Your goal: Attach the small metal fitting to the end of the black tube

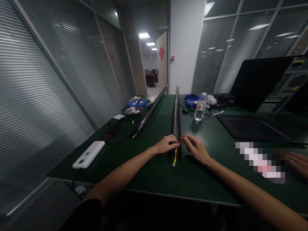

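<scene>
A long dark metal rail [176, 118] with a shiny grey channel runs away from me across the green table. My left hand [166, 144] grips its near end, thumb and fingers closed over the channel. Below those fingers a short yellow wire [175, 156] ends in a metal ring terminal [174, 164]. On the rail's right side, close to its edge, my right hand [195, 148] is closed in a pinch. A small piece with yellow and metallic parts shows at its fingertips, too small to name. Left of them lies a second long rail [150, 110], yellow at its near end.
A white power bank [89, 154] and a dark phone [112, 132] lie left. Behind stand a metal bowl [133, 111] and a blue tray [137, 102]. At right are a water bottle [200, 107], a black tray [255, 128], a computer case [281, 83] and another person's hand [298, 163].
</scene>
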Action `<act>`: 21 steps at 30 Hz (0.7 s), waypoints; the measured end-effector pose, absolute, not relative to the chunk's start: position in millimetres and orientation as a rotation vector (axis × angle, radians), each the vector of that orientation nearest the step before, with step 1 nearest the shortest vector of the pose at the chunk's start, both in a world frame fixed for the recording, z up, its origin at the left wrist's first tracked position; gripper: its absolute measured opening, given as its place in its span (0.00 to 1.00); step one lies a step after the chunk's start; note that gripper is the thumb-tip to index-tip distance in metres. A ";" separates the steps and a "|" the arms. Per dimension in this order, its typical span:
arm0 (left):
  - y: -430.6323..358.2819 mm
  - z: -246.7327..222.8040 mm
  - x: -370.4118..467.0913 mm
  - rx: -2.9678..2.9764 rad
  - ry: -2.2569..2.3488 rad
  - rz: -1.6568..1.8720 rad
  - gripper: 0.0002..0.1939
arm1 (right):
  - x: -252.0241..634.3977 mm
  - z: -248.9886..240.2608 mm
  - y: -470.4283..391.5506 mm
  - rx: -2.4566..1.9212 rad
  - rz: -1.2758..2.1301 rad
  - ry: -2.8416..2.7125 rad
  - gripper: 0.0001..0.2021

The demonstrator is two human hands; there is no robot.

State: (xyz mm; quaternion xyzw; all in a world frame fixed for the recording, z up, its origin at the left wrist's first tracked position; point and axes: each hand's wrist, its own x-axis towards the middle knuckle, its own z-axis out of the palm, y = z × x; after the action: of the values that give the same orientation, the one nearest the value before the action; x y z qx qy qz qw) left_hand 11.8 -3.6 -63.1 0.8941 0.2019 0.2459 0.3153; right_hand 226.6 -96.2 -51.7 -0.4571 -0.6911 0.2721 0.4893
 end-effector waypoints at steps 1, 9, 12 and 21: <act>-3.8 -63.0 11.9 2.359 0.526 0.657 0.11 | 226.3 -51.3 -96.5 -1.118 0.659 -1.680 0.20; -1.7 -66.0 13.3 2.381 0.522 0.659 0.12 | 228.8 -52.4 -95.0 -1.106 0.623 -1.745 0.19; -1.3 -67.0 13.1 2.374 0.522 0.671 0.12 | 231.0 -57.4 -91.9 -1.055 0.636 -1.757 0.19; -2.6 -65.2 12.3 2.347 0.525 0.665 0.13 | 230.8 -54.6 -91.7 -0.997 0.715 -1.767 0.19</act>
State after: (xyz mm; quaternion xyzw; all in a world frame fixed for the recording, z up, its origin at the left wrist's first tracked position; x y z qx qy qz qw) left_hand 12.3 -2.6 -65.2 0.8919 0.1995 0.2527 0.3175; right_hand 230.8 -91.7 -54.6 -0.4077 -0.7228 0.2926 0.4751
